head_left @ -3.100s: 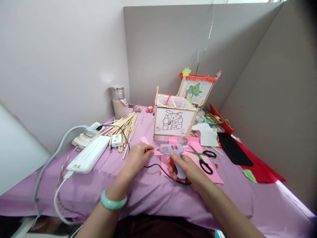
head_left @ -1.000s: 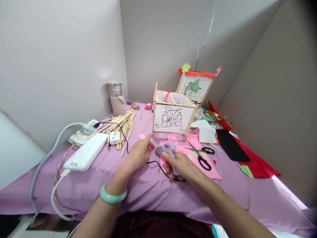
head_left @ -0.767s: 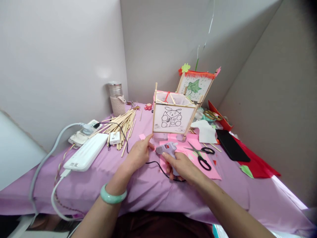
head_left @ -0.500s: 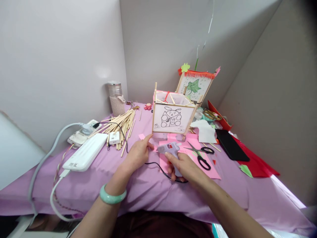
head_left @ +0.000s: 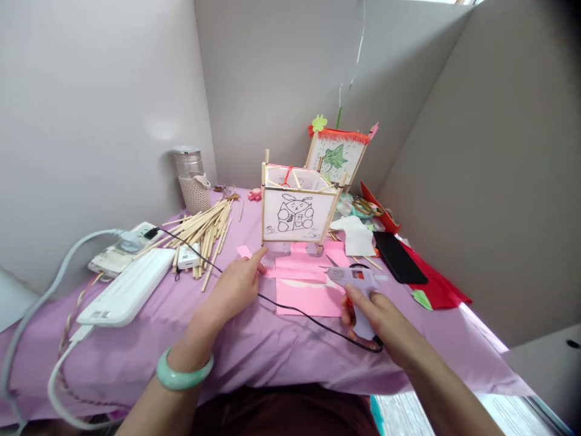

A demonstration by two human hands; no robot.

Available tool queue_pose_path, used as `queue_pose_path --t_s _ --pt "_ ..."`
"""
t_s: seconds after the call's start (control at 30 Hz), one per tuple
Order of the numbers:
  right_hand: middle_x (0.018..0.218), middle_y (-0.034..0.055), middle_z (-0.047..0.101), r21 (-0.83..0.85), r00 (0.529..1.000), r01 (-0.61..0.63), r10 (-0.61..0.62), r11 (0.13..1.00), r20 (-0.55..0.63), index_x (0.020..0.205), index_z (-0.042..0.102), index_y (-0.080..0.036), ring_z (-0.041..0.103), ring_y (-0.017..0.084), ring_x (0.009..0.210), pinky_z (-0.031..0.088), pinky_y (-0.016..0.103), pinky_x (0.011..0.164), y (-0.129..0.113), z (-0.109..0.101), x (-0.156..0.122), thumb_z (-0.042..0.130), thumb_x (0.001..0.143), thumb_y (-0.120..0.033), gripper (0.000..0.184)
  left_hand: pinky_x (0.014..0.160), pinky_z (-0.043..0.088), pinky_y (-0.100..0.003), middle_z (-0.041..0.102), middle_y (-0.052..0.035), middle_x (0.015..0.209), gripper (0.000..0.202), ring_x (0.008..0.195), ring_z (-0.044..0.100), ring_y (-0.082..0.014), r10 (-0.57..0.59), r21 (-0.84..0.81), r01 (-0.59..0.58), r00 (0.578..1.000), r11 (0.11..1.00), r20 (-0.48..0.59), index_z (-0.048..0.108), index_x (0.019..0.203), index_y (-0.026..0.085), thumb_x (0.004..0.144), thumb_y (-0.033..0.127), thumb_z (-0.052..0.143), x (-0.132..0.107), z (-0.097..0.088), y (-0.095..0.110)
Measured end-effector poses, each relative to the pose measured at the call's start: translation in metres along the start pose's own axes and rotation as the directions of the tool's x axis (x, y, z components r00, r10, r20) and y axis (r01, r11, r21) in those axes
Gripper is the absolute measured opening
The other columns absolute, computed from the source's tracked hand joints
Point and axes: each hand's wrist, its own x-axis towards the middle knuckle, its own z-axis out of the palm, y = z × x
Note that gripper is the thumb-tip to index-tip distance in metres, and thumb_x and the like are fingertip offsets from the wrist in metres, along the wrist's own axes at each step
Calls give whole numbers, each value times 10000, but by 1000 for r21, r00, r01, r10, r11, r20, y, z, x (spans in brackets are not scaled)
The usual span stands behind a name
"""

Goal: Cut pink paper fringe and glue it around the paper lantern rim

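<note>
left hand (head_left: 236,283): index finger (head_left: 257,255) extended forward | right hand (head_left: 379,312): fingers (head_left: 348,317) curled in a grip

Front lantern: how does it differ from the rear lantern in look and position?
The front lantern bears a black line drawing of an eared figure; the rear lantern bears a green leaf.
The rear lantern has a red fringe along its top; the front lantern's top edge has none.
The front lantern stands nearer, partly covering the rear lantern.
Both have white panels in stick frames.

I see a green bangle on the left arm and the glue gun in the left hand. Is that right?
Not quite: the glue gun is in the right hand, as the head view shows. The bangle is on the left arm.
</note>
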Motion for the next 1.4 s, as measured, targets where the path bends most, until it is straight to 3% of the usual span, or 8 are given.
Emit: queue_pose_path --t_s 0.33,0.7,1.03,1.17,1.27,1.4 --pt "521 9 563 9 996 -37 38 999 -77 654 483 -178 470 94 360 255 185 308 5 6 2 454 828 -570 430 830 437 -337 692 -53 993 563 946 604 -211 1 47 -3 999 999 39 366 1357 179 800 99 347 3 -1 0" --pt "420 0 513 -53 998 -39 36 998 -58 558 516 -159 417 76 332 266 180 314 5 4 4 435 823 -596 518 819 436 -327 686 -70 986 544 936 616 -214 -27 90 21 997 996 69 360 1360 182 821 110 353 3 -5 5" --pt "440 15 539 -223 992 -74 49 972 -116 556 538 -163 455 95 345 328 196 326 7 2 -5 440 788 -664 562 792 452 -330 683 -88 934 515 898 626 -221 -36 86 33 999 996 33 399 1339 188 825 150 392 2 -6 7" --pt "484 28 574 -218 988 58 -87 974 -127 635 579 -160 502 114 393 395 215 394 5 8 -13 398 806 -672 570 794 449 -337 659 -90 992 482 901 610 -214 -13 76 19 997 997 -76 425 1309 184 829 151 393 2 -5 9" --pt "580 32 610 -135 948 222 -246 966 -202 759 605 -158 526 120 460 405 209 414 -6 23 -13 406 803 -670 551 786 449 -326 637 -83 998 403 886 594 -196 8 39 0 976 999 -220 485 1224 168 829 153 405 1 -8 14" --pt "628 27 606 -25 942 311 -311 950 -128 849 605 -152 496 107 464 374 195 381 -29 51 -1 419 800 -666 549 740 454 -298 622 -59 935 309 809 586 -166 1 -22 -8 941 1000 -337 540 1106 166 811 160 446 0 -20 18"
